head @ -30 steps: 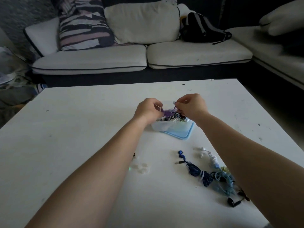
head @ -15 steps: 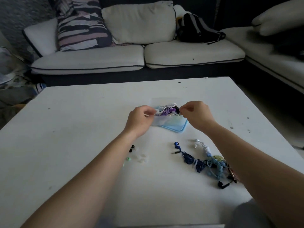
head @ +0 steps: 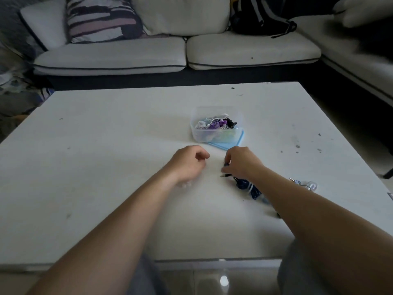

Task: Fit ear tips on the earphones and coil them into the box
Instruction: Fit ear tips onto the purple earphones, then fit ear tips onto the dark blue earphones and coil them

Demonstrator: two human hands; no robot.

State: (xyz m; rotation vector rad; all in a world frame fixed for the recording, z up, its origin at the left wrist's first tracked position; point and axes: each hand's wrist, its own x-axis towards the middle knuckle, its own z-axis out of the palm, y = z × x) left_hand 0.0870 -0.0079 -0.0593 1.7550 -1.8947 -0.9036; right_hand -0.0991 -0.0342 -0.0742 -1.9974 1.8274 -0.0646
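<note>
A clear plastic box (head: 214, 135) stands on its blue lid (head: 231, 144) at the table's middle, with white, purple and black earphones coiled inside. Nearer to me, my right hand (head: 243, 161) reaches down onto the blue earphones (head: 246, 186) and pinches their end by the plug; the rest of the coil trails under my right forearm. My left hand (head: 188, 163) hovers beside it with loosely curled fingers and nothing seen in it. A few clear ear tips (head: 185, 185) lie on the table, partly hidden by my left wrist.
Another pale earphone set (head: 310, 185) lies right of my right forearm. The white table (head: 106, 145) ends just in front of my knees. A white sofa (head: 148, 58) with a striped cushion and a black backpack (head: 259, 18) stands behind the table.
Both hands have let go of the earphones in the box and drawn back toward me. My right hand has come down onto the blue earphones. The camera has tilted down.
</note>
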